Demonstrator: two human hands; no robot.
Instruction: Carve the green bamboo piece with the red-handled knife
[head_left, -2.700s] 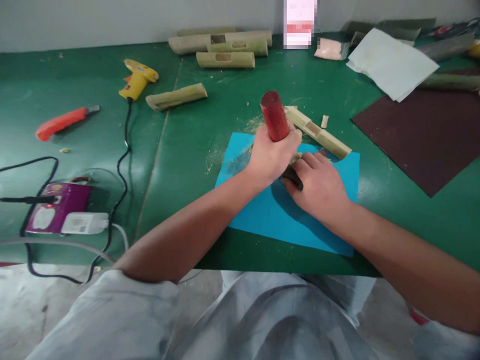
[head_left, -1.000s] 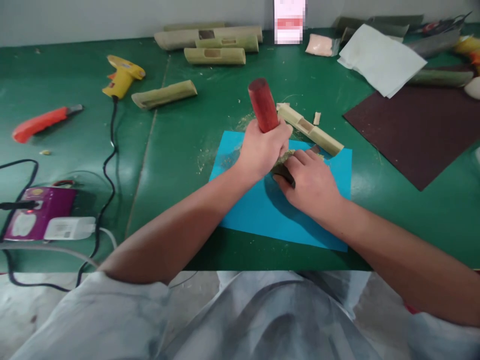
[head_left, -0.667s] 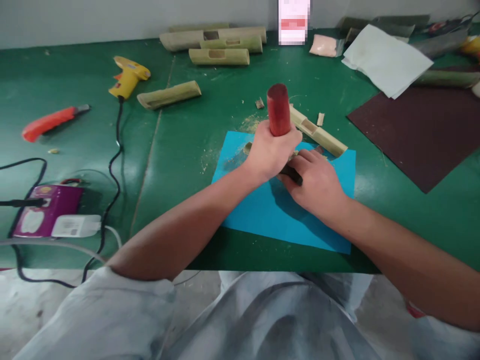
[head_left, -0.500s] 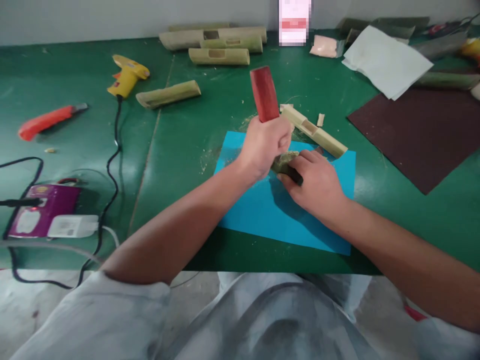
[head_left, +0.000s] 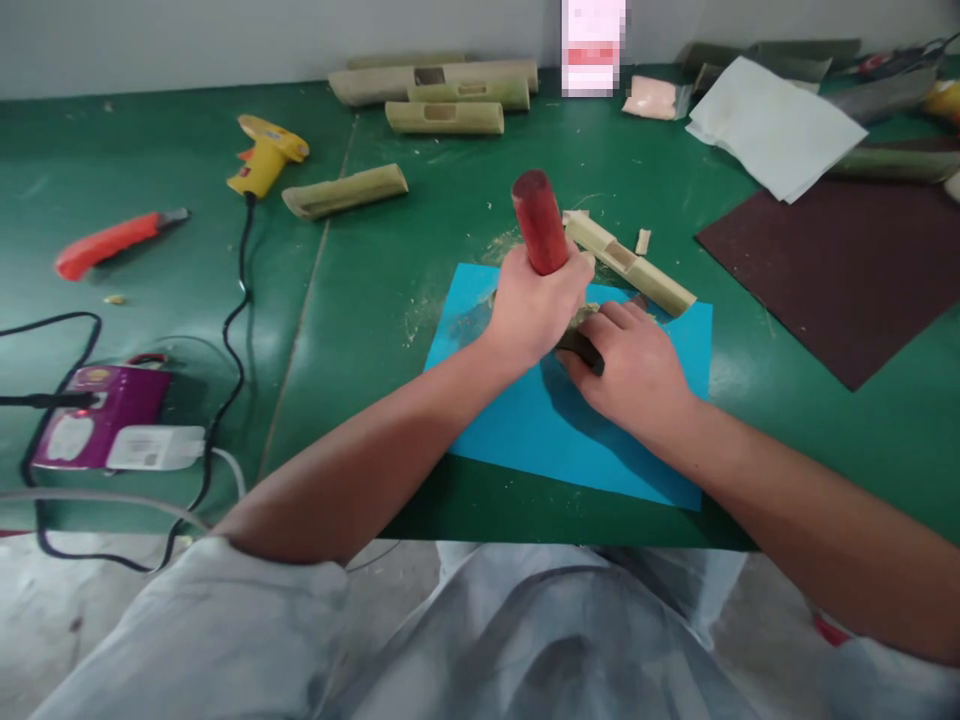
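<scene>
The left hand (head_left: 538,305) is clenched around a slightly tilted red handle (head_left: 540,222). The right hand (head_left: 636,358) clasps a partly hidden bamboo piece (head_left: 580,346) over the blue sheet (head_left: 540,440), which lies on the table (head_left: 360,340)

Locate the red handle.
Head view, just above centre: the red handle juts up from the left hand, near the far edge of the blue sheet, left of the pale notched bamboo piece.

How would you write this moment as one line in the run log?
left hand: grips red handle, lower end hidden | right hand: holds dark piece, partly hidden | beneath: blue sheet | beyond: notched bamboo tube
</scene>
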